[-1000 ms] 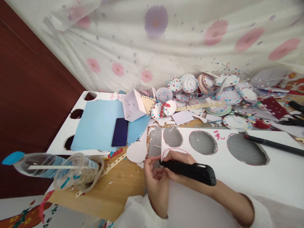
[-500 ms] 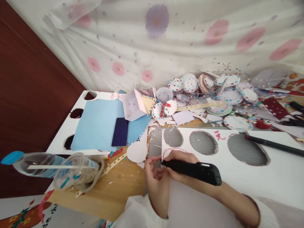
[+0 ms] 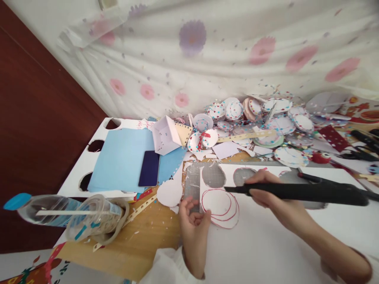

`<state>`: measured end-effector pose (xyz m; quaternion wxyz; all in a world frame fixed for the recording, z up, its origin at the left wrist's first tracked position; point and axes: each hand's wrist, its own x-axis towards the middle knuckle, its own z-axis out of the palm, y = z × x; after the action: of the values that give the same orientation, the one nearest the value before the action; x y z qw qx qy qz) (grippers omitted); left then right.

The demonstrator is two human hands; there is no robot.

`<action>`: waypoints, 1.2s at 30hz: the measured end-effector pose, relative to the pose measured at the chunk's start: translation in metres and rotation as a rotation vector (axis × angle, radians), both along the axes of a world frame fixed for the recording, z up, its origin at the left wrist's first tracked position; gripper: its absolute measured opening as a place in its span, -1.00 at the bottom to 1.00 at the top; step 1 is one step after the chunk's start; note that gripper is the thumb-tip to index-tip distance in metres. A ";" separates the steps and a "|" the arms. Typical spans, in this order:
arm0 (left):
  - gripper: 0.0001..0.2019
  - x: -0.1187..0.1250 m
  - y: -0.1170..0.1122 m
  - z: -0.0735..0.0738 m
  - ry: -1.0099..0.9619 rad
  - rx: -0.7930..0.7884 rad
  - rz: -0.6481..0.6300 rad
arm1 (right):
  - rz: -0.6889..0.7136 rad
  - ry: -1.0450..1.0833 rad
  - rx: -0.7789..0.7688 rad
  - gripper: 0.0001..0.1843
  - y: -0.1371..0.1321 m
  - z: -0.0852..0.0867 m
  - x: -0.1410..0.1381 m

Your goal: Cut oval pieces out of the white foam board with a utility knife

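My right hand [image 3: 266,189] grips a long black utility knife [image 3: 310,193] whose narrow end points left, above the white sheet [image 3: 254,244]. Red outlines of overlapping circles [image 3: 219,203] are drawn at the sheet's left edge, below several cut-out holes. My left hand [image 3: 194,225] rests beside that edge with loosely bent fingers apart. Its thumb tip touches the sheet by the red outlines. Under the sheet lies a grey cutting mat [image 3: 192,181]. A black marker pen [image 3: 310,178] lies behind my right hand, partly hidden.
At left are a bottle [image 3: 47,209], a clear cup [image 3: 91,219], blue paper [image 3: 118,157], a phone [image 3: 149,168] and a white box [image 3: 166,136]. Decorated paper discs [image 3: 233,110] pile up along the curtain [image 3: 154,59]. Black scissors [image 3: 363,152] lie far right.
My right hand has moved right and slightly up with the knife, away from my left hand, uncovering the red circles. My left hand's finger and thumb have parted.
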<state>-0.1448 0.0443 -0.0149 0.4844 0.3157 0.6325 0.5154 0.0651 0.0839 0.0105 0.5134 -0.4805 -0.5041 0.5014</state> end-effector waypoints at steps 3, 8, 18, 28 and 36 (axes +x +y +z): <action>-0.39 -0.010 0.005 0.008 -0.026 -0.047 -0.128 | -0.083 0.333 -0.094 -0.88 0.001 -0.016 0.026; -0.42 -0.031 0.023 0.038 0.086 -0.159 -0.404 | -0.077 0.602 -0.163 -0.93 0.005 -0.032 0.033; -0.64 -0.039 0.044 0.058 0.105 -0.246 -0.653 | -0.004 0.697 -0.212 -0.91 0.008 -0.030 0.032; -0.72 -0.039 0.056 0.068 0.176 -0.229 -0.825 | -0.002 0.705 -0.214 -0.88 0.011 -0.027 0.033; -0.69 -0.034 0.057 0.069 0.208 -0.149 -0.921 | 0.012 0.708 -0.221 -0.87 0.012 -0.027 0.033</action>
<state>-0.1791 0.1017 0.0542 0.6180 0.5775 0.5070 0.1660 0.0985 0.0958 -0.0167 0.5981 -0.3269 -0.2411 0.6909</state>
